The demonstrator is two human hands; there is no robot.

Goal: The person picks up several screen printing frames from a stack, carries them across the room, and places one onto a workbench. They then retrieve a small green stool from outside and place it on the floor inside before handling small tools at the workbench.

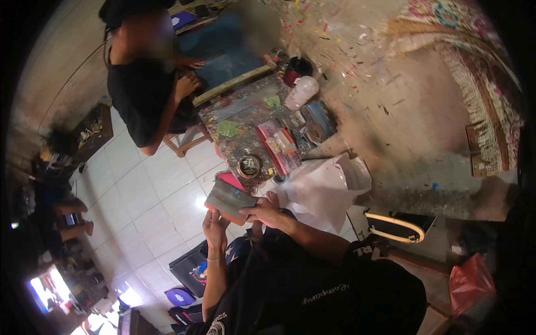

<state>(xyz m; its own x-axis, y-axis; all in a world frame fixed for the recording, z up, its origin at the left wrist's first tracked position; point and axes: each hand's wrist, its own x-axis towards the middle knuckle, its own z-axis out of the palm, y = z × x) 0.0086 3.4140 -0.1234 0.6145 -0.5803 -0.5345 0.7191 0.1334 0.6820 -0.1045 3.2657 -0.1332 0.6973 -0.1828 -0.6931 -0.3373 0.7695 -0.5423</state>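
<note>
I hold a flat grey rectangular piece with an orange edge (230, 201) in front of my body, tilted, and its exact kind is unclear. My left hand (214, 225) pinches its lower left corner, the fingers closed at the orange edge. At its right end my right hand (261, 212) grips it, thumb on top and part of the fingers hidden underneath. Just beyond the piece lies something pink (229, 179), partly covered by it. A round bowl of small pale bits (249, 166) sits on the near corner of the paint-stained table (234, 151).
On the table are a red tray of items (277, 146), a pale bottle (302, 92) and a dark can (297, 71). A white plastic bag (329, 187) stands right of my hands. Across, a person in black (139, 84) leans by a wood-framed screen (234, 75). A chair (399, 229) is at right.
</note>
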